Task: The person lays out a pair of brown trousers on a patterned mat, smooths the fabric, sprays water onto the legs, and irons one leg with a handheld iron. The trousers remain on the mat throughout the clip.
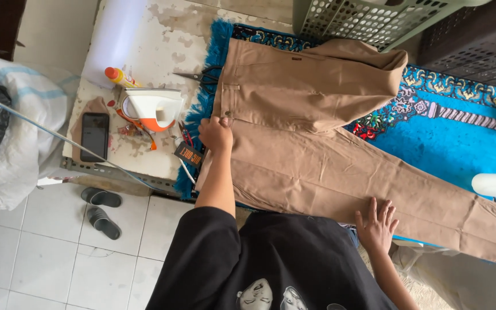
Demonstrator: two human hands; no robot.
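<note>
Trousers point(317, 143) of tan cloth lie spread over the blue patterned mat point(454, 143) that covers the desk point(162, 40), waistband toward the desk's left end, one leg running out to the right edge and the other folded back over the seat toward the far edge. Beyond the far edge stands a perforated laundry basket point(368, 20). The bare, worn part of the desk at the left end carries a white and orange iron point(153, 109), resting on its side, a dark phone point(95, 136) near the front left corner, an orange-capped bottle point(119, 76), and scissors point(202, 76) just beside the mat's fringe. The left hand point(216, 133) sits at the waistband near the fly, fingers closed down on the cloth; whether they pinch it or only press it cannot be told. The right hand point(377, 225) lies flat on the lower leg at the near edge, fingers spread wide, holding nothing. The step in hand appears to be smoothing the garment flat. To do it well, the waistband should probably be kept anchored by the left hand while the right palm sweeps along the leg, away from the anchor, so that creases are pushed out toward the hem and not bunched. The inner and outer seams are best aligned first. Care is advised near the iron, whose soleplate may be hot.
</note>
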